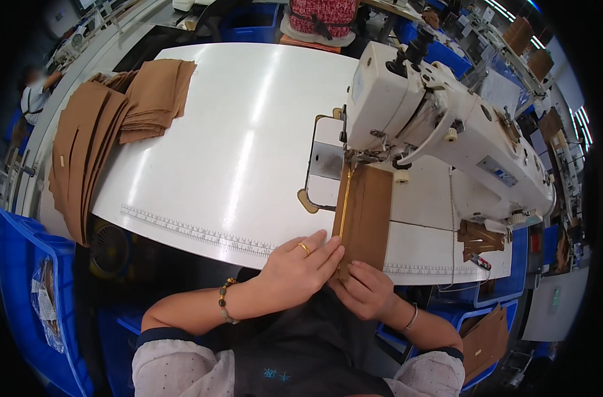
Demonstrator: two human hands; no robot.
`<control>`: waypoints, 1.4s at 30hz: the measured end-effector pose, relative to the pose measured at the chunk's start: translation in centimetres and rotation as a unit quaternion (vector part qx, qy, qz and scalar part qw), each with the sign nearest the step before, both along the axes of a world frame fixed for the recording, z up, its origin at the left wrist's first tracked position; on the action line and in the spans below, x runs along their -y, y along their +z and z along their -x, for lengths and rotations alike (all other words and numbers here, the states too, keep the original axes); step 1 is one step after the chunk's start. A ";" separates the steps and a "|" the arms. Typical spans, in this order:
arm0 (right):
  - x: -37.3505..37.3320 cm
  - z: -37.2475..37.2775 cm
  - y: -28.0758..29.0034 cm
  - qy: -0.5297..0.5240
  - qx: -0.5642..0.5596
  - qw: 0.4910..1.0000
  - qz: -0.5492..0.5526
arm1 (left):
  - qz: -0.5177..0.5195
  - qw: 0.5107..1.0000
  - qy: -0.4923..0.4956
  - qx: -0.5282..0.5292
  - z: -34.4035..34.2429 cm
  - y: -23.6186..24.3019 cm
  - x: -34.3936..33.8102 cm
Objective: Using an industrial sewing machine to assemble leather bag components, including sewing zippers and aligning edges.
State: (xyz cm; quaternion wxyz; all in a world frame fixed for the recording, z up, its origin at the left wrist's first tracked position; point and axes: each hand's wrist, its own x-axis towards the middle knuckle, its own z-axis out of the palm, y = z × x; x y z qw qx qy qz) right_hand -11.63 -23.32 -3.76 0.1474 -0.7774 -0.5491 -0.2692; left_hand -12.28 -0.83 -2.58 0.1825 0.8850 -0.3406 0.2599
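A brown fabric piece [371,212] lies lengthwise under the needle area of a white sewing machine [414,109]. Along its left side runs a narrow gold line, too fine to tell whether it is a zipper or a trim. My left hand [298,264], with a ring on one finger, has its fingers together on the left edge of the fabric near its close end. Beside it, my right hand [364,291] pinches the near end of the same piece. The fingertips of both hands almost meet. The machine's head hides the far end of the fabric.
Stacks of brown fabric pieces [83,149] hang over the table's left end. A printed ruler [196,231] follows the white tabletop's [229,132] front edge. Blue bins [34,284] stand on both sides. Small brown scraps [480,238] and a marker lie at right.
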 end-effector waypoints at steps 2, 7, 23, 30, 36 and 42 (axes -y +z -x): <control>-0.2 0.1 0.0 0.000 0.005 1.000 0.001 | 0.019 1.000 0.005 -0.020 0.0 0.0 0.0; 0.0 0.4 1.7 0.031 -0.046 0.998 -0.011 | 0.010 0.999 0.024 -0.037 0.7 0.1 0.0; -0.4 -10.3 2.5 -0.111 -0.160 0.977 0.089 | -0.095 0.995 0.019 -0.030 3.1 -0.2 0.0; -0.6 -9.9 2.9 -0.127 -0.188 0.970 0.084 | -0.039 0.997 0.060 -0.002 4.4 0.4 -6.7; -0.4 -10.0 2.3 -0.124 -0.183 0.972 0.079 | -0.154 0.859 0.476 0.111 0.9 5.0 -27.3; 0.0 -10.3 2.1 -0.122 -0.158 0.975 0.095 | -0.176 0.723 0.668 -0.020 1.5 4.3 -38.5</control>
